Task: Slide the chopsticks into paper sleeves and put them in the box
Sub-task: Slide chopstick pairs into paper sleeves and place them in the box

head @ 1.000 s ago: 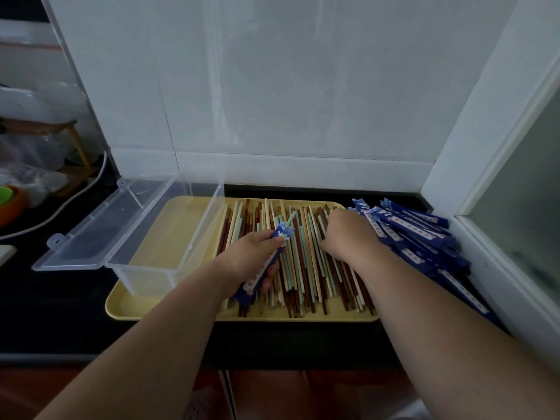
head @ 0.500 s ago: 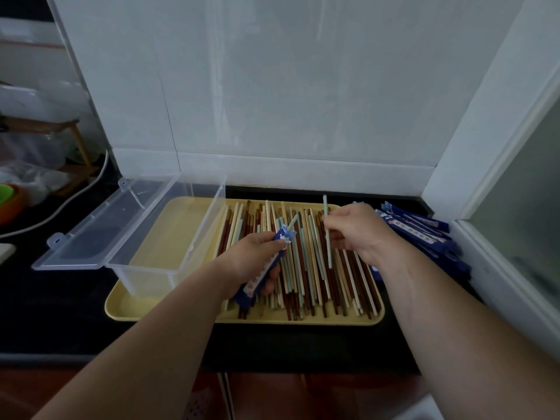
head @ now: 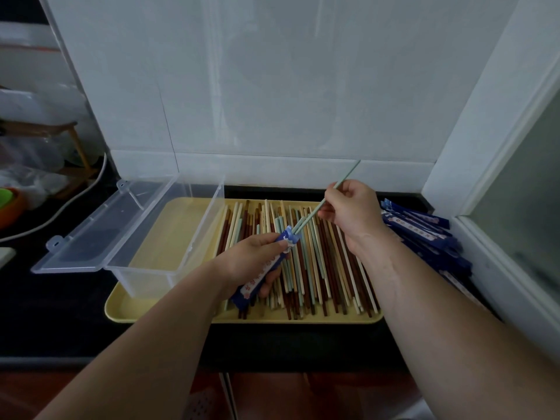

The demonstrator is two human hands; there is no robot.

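Centrally, chopsticks (head: 321, 268) fill a yellow tray (head: 127, 307) on black counter (head: 45, 313).

One tray, one box, and more sticks than I can count.

Two of my hands show: my left hand (head: 251, 259) holds one dark blue printed paper sleeve (head: 263, 275), and my right hand (head: 353, 215) pinches one thin pale green chopstick (head: 346, 176). One flat yellow plastic tray (head: 127, 310) carries one clear plastic box with a hinged lid (head: 145, 281) and a loose pile of brown, cream and pale green chopsticks (head: 322, 268), dozens, too overlapped for an exact count. The heap of blue paper sleeves (head: 424, 234) at my right is too stacked to number. Far left: one white cable (head: 75, 199), one orange bowl (head: 12, 209).
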